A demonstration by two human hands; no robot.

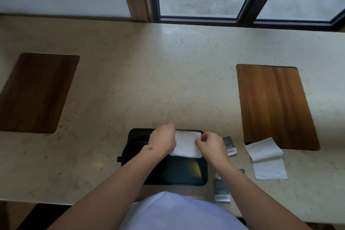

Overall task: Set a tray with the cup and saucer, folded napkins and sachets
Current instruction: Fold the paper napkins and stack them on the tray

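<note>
A black tray (186, 175) lies on the counter close to me. A dark saucer (134, 148) sits in its left half, partly hidden by my left arm; I cannot make out a cup. A white napkin (186, 144) lies over the tray's far part. My left hand (164, 140) presses on its left edge. My right hand (211, 144) pinches its right edge. A second white napkin (265, 157), half unfolded, lies on the counter to the right. Grey sachets lie beside the tray: one (230, 144) behind my right hand, one (221, 190) near the front edge.
Two brown wooden boards are inset in the beige stone counter, one at the left (35, 91) and one at the right (272, 106). A dark-framed window (242, 18) runs along the counter's far edge. My white shirt fills the bottom of the view.
</note>
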